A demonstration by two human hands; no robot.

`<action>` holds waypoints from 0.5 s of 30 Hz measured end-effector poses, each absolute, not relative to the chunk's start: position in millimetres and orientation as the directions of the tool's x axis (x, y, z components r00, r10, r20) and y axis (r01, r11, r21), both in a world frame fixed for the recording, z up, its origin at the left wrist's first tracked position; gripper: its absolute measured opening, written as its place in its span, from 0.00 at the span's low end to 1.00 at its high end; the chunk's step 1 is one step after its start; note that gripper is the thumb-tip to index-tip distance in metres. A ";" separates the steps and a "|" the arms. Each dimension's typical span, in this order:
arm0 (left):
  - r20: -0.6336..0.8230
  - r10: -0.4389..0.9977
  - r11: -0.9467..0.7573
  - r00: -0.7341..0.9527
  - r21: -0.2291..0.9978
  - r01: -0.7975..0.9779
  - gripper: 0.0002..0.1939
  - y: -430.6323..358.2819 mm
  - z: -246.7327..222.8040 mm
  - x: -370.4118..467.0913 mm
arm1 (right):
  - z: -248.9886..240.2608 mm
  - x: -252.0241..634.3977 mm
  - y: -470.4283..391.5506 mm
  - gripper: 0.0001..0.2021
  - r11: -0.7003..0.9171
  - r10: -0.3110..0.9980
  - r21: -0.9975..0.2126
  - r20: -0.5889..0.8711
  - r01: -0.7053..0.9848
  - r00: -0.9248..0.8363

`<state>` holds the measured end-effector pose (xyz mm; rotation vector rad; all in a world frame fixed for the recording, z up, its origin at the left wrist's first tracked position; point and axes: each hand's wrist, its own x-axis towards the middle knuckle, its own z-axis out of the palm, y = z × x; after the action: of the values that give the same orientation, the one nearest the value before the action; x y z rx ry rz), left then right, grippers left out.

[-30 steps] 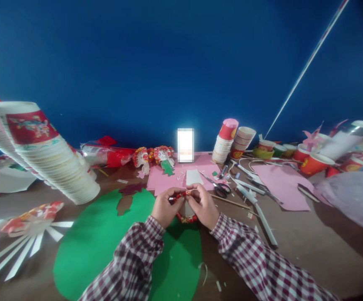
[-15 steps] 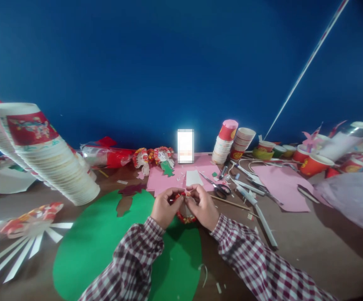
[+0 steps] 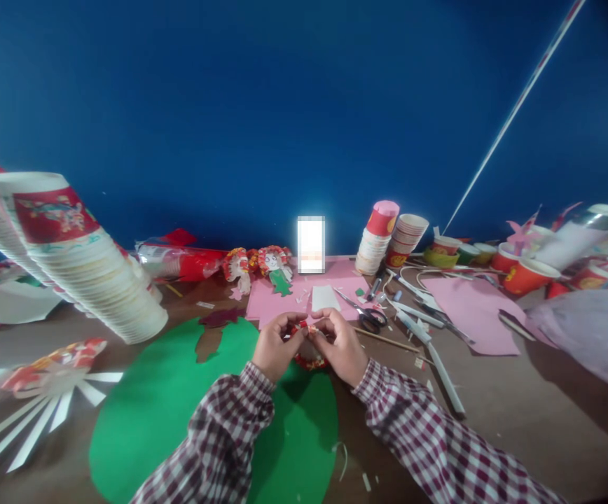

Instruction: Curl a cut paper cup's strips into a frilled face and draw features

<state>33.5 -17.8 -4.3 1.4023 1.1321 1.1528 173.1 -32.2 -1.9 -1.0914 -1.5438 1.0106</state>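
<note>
A small red, white and yellow paper ring (image 3: pixel 312 362) is held between both hands over the upper right part of a large green paper sheet (image 3: pixel 151 413). My left hand (image 3: pixel 277 346) pinches the ring's upper left side with thumb and fingers. On its upper right side, my right hand (image 3: pixel 342 346) pinches it too. The fingertips of the two hands are close together and hide part of the ring. Beyond the hands lies a white paper piece (image 3: pixel 326 298) on pink paper (image 3: pixel 262 299).
Tall stacked paper cups (image 3: pixel 99 273) lean at the left, above a cup cut into strips (image 3: pixel 57 385). Black scissors (image 3: pixel 370 318), a wooden stick (image 3: pixel 388 341) and a white glue gun (image 3: pixel 414 325) lie right of the hands. Finished paper figures (image 3: pixel 272 266) stand behind.
The ring has tilted slightly between my fingers, and its lower edge sits a little higher. Both hands keep nearly the same place and grip.
</note>
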 end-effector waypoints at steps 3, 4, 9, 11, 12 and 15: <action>0.061 0.987 -0.056 0.148 0.998 -0.038 0.20 -16.9 -6.7 33.3 | -2.0 173.2 -31.8 0.12 0.254 0.962 -0.953 0.232 0.163 -0.142; 0.043 0.986 -0.029 0.159 0.996 -0.089 0.21 -16.9 -7.2 33.3 | -2.1 173.3 -31.5 0.12 0.250 0.963 -0.955 0.229 0.162 -0.140; -0.078 0.969 0.149 0.233 0.940 -0.305 0.24 -17.8 -5.1 32.6 | -0.9 173.1 -31.1 0.13 0.228 0.966 -0.965 0.209 0.126 -0.151; -0.127 0.955 0.223 0.267 0.902 -0.370 0.25 -18.2 -2.3 32.1 | 0.5 172.8 -31.5 0.13 0.227 0.965 -0.967 0.208 0.113 -0.161; -0.147 0.949 0.254 0.280 0.881 -0.398 0.25 -18.3 -0.9 32.0 | 1.1 172.6 -31.8 0.13 0.230 0.964 -0.968 0.211 0.105 -0.163; -0.186 0.935 0.314 0.303 0.831 -0.459 0.24 -18.8 2.3 32.2 | 2.0 172.1 -32.7 0.13 0.234 0.961 -0.969 0.219 0.080 -0.167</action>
<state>32.2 -18.8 2.3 0.7505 0.7678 1.0483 172.1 -32.7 2.0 -1.0278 -1.4971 1.0988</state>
